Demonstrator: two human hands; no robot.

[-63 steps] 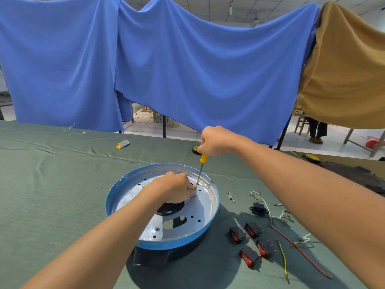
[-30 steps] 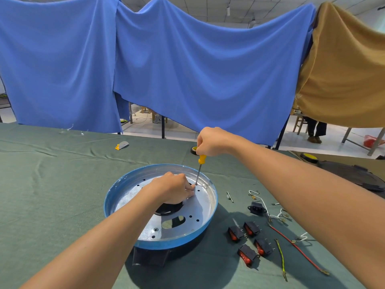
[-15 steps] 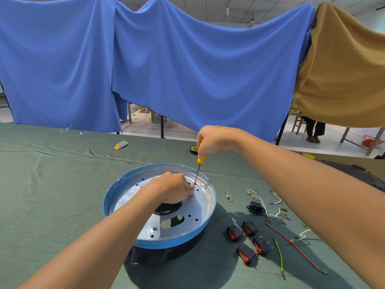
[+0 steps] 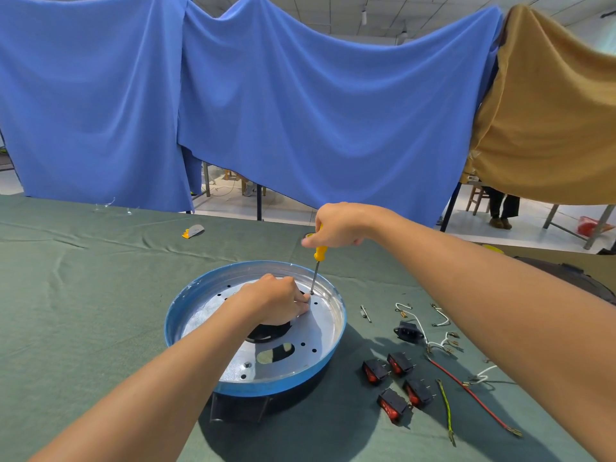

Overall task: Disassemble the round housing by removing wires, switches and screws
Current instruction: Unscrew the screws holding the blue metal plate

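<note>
The round housing (image 4: 200,301), blue outside and bare metal inside, sits on the green cloth in front of me. My right hand (image 4: 336,226) grips the yellow handle of a screwdriver (image 4: 318,261), held upright with its tip on the housing's inner plate near the far rim. My left hand (image 4: 275,300) rests inside the housing, fingers curled and pinching right at the screwdriver tip; what they hold is hidden. Several black and red rocker switches (image 4: 398,381) lie to the right of the housing, with a black socket (image 4: 407,331) and loose red (image 4: 466,391), yellow-green (image 4: 446,408) and white wires (image 4: 440,320).
A small metal pin (image 4: 365,312) lies right of the housing. A grey and yellow object (image 4: 192,231) lies far back on the cloth. Blue and tan drapes hang behind the table. A dark round object (image 4: 573,275) sits at the right edge. A person's legs (image 4: 500,208) show beyond the drapes.
My right hand has shifted its grip on the screwdriver handle, now blurred in motion. The left hand stays at the tip. The view has shifted slightly.
</note>
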